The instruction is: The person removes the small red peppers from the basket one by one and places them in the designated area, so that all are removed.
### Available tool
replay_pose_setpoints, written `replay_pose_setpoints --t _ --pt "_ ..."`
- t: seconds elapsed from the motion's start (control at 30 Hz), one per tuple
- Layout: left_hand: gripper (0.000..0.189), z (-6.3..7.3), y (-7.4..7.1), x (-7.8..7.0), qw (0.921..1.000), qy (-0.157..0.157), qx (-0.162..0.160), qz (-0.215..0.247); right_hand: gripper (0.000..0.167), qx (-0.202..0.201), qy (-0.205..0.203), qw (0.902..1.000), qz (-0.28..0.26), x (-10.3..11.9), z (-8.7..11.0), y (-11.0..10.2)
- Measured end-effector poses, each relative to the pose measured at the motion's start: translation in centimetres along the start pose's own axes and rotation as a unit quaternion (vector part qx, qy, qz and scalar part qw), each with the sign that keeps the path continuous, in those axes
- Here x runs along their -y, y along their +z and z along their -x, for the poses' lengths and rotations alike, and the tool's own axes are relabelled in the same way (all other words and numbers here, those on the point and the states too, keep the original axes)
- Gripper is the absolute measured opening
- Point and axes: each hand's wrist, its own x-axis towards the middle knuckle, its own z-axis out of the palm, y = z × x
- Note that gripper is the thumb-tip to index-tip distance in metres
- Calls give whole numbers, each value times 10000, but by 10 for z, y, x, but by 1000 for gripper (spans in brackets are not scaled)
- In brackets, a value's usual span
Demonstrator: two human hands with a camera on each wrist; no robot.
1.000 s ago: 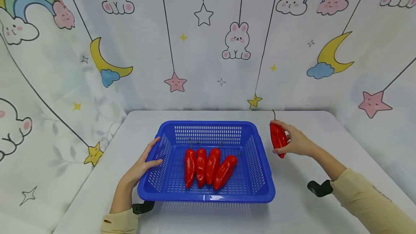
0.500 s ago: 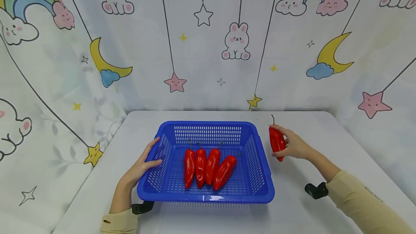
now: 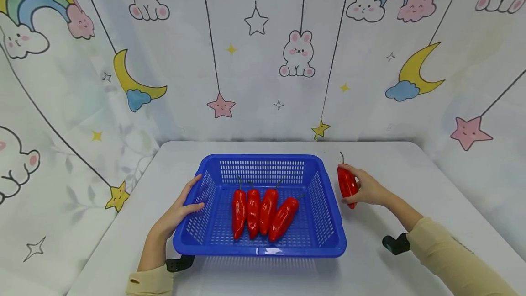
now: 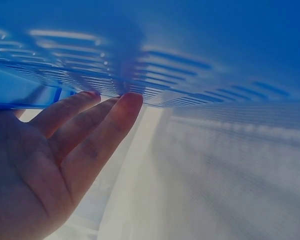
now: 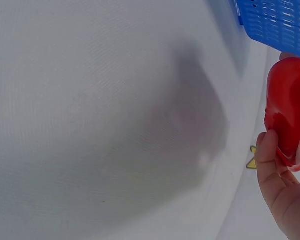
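Observation:
In the head view, several glossy red chili peppers [image 3: 269, 211] lie side by side in a blue plastic basket [image 3: 256, 251] with slotted walls. My left hand [image 3: 174, 216] holds the basket's left side, thumb over the rim. The left wrist view has its fingers [image 4: 97, 135] stretched along the outside of the slotted wall. To the right of the basket, above the table, my right hand [image 3: 367, 188] grips another red chili pepper [image 3: 346, 181] between thumb and fingers, stem up and slightly tilted. That pepper [image 5: 288, 105] fills part of the right wrist view.
The white table [image 3: 382, 159] carries the basket's shadow and the right arm's. Behind it hangs a pale cloth backdrop [image 3: 255, 81] printed with stars, moons and rabbits. Dark cameras [image 3: 396, 244] sit at both wrists.
My right hand has come slightly left and nearer with the pepper, closer to the basket's right rim. The left hand and the peppers in the basket stay as they were.

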Motion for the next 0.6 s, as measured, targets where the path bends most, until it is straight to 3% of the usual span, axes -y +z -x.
replay_pose_setpoints --t 0.6 --pt "72 0 1 1 10000 -28 -79 -29 91 209 109 9994 238 -12 -1 14"
